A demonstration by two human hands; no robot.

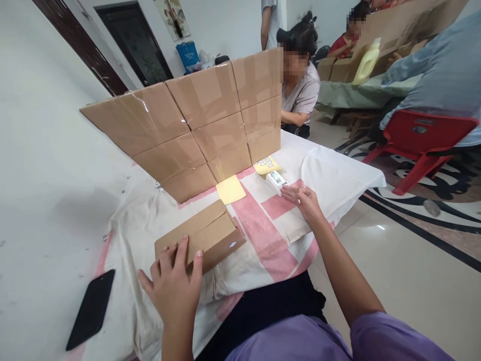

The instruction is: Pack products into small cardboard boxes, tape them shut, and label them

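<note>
My left hand rests on the near end of a small brown cardboard box, fingers spread over its top edge. My right hand reaches out across the white and pink cloth, its fingertips touching a small white device that lies flat. A yellow sticker sheet lies just beyond the device. A blank yellow sheet lies between the box and a wall of stacked cardboard boxes.
A black phone lies at the cloth's near left edge. A seated person is behind the stacked boxes. A red plastic chair stands at right, with another table and a yellow bottle beyond.
</note>
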